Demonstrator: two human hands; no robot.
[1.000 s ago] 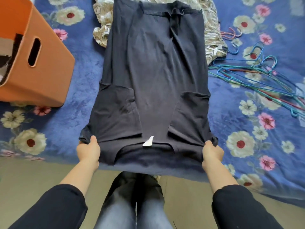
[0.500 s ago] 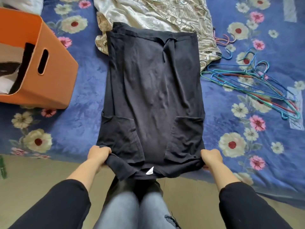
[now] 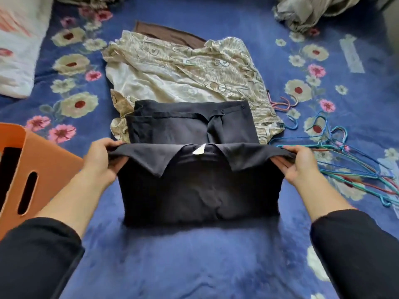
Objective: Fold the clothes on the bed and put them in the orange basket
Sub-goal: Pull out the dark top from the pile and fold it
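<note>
**While one fold closes, more laundry waits**

As the left hand [image 3: 101,160] and right hand [image 3: 299,165] each pinch a corner of the black fabric shirt [image 3: 200,190], it hangs stretched between both grips, half-folded. Beyond them a beige patterned silky garment [image 3: 183,70] lies unfolded. Outside the left grip stands the orange plastic basket [image 3: 43,169], this shirt not yet in it.

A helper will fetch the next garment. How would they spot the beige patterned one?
On the blue floral bedspread, look just beyond the black shirt being folded mid-bed. The crumpled beige satin garment lies partly under that shirt's far end. It is the pile's only pale, printed cloth; the brown cloth behind it is plain.
</note>
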